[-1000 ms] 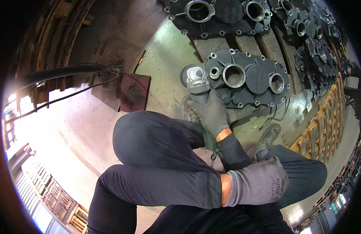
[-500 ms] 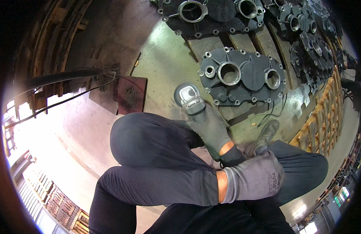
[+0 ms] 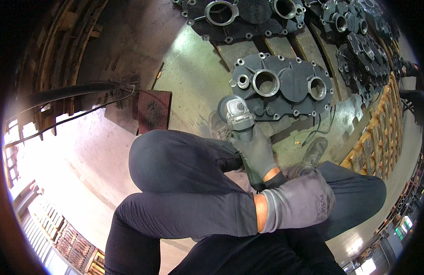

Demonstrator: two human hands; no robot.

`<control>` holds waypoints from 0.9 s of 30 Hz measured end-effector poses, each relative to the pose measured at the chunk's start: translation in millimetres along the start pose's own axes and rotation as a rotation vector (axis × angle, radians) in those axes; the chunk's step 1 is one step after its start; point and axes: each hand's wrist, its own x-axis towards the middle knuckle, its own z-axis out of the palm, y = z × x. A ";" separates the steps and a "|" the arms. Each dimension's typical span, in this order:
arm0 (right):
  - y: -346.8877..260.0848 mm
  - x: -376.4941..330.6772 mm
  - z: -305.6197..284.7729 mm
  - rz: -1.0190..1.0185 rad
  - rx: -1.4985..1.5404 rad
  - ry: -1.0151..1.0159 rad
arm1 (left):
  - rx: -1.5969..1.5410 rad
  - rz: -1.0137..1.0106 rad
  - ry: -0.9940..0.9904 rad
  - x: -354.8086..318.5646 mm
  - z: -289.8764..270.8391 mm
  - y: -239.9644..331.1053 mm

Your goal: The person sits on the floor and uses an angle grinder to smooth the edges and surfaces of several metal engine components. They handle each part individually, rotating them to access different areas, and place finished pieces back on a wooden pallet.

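An angle grinder (image 3: 237, 109) with a silver head and dark green body is in my right hand (image 3: 259, 150). The grey glove wraps the grinder's body just behind the head. The grinder's head lies by the lower left edge of a dark grey cast metal cover (image 3: 294, 85), overlapping it in view; whether they touch, I cannot tell. My left hand (image 3: 300, 204), in a grey glove, crosses over my right forearm beside my right knee. Its fingers are hidden. The cover has two large bright-rimmed round openings and small bolt holes along its edge.
More cast covers (image 3: 248, 18) lie at the back and far right on wooden pallet boards (image 3: 285, 48). A reddish-brown plate (image 3: 154, 110) and a dark hose (image 3: 74, 91) are at left. Slatted wooden pallets (image 3: 374, 137) stand at right. A cable (image 3: 318, 130) trails near my right shoe (image 3: 314, 153).
My right hand has moved the grinder to the right, closer to the cast cover's edge. My left shoe now shows beside the grinder. My left hand has hardly moved.
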 end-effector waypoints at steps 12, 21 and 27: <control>-10.0 -2.5 -2.2 0.023 -0.021 0.014 | -0.605 0.309 0.066 0.3 43.8 -54.6; -32.6 -22.0 -65.8 0.142 0.189 0.001 | 0.233 0.248 0.241 -0.2 -79.8 11.4; -22.1 -45.3 -212.3 -0.061 0.320 0.342 | -0.013 0.357 0.401 19.3 -76.9 1.8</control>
